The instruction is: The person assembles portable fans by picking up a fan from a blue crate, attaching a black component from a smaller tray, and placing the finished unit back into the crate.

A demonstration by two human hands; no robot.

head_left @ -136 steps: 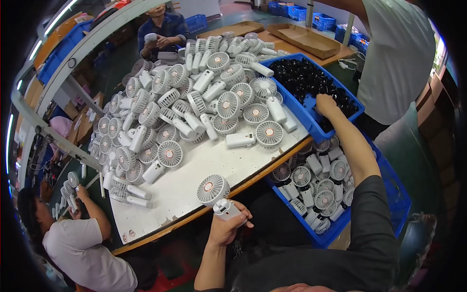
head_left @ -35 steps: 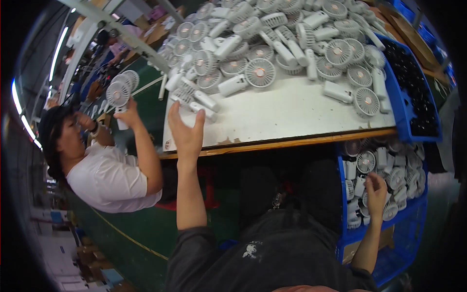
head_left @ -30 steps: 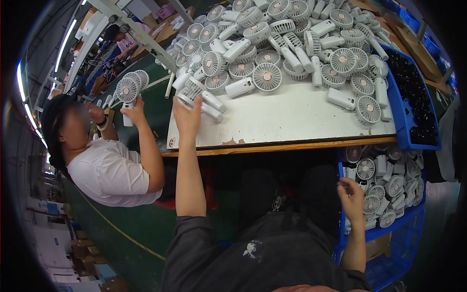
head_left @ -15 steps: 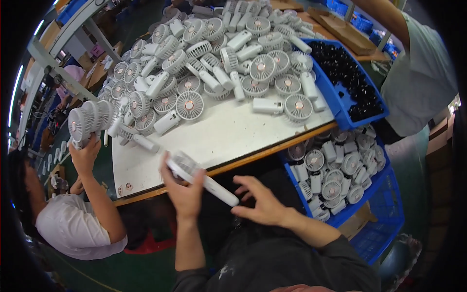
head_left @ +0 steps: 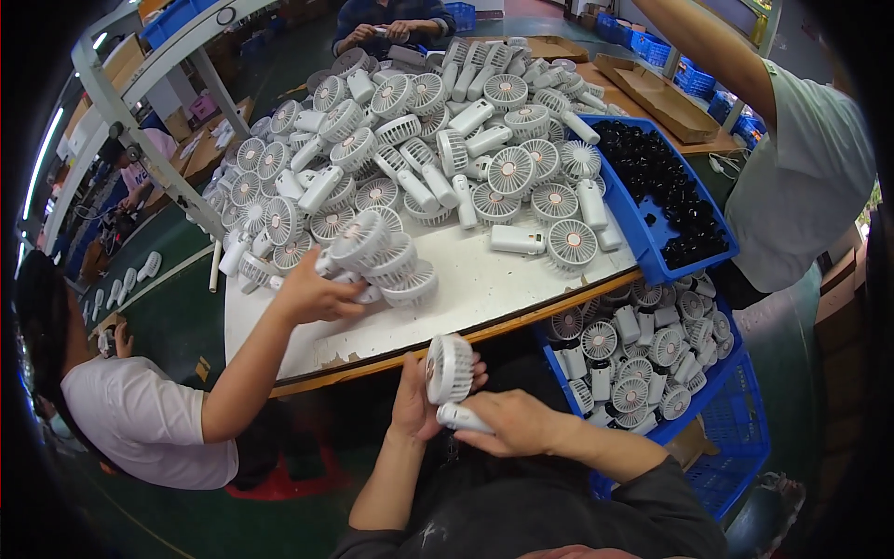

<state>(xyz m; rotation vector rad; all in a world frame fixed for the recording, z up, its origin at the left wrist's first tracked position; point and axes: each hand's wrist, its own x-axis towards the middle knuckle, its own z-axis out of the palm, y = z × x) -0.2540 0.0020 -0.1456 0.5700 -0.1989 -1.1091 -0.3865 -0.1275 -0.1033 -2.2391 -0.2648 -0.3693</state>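
A white handheld fan (head_left: 451, 371) is held between my two hands, just off the table's near edge. My left hand (head_left: 415, 402) is closed around its round grille, with fingertips showing on the grille's far side. On the handle, my right hand (head_left: 510, 421) is closed, and the handle's end pokes out toward my left palm. In front of me a large heap of similar fans (head_left: 391, 140) covers the far part of the white tabletop (head_left: 438, 307). A co-worker's hand (head_left: 317, 293) at the left holds several fans (head_left: 386, 256) over the table.
At the right stands a blue tray (head_left: 666, 265) of small black parts (head_left: 652, 172). Below it, a blue crate (head_left: 717, 373) holds more fans (head_left: 633, 363). Another person's sleeve (head_left: 810, 140) reaches in at the upper right; someone else's hands (head_left: 382, 33) work beyond the heap.
My left hand has moved right and my right hand has closed on the fan's handle; the fan now stands more upright. The left co-worker has swung several fans in over the table.
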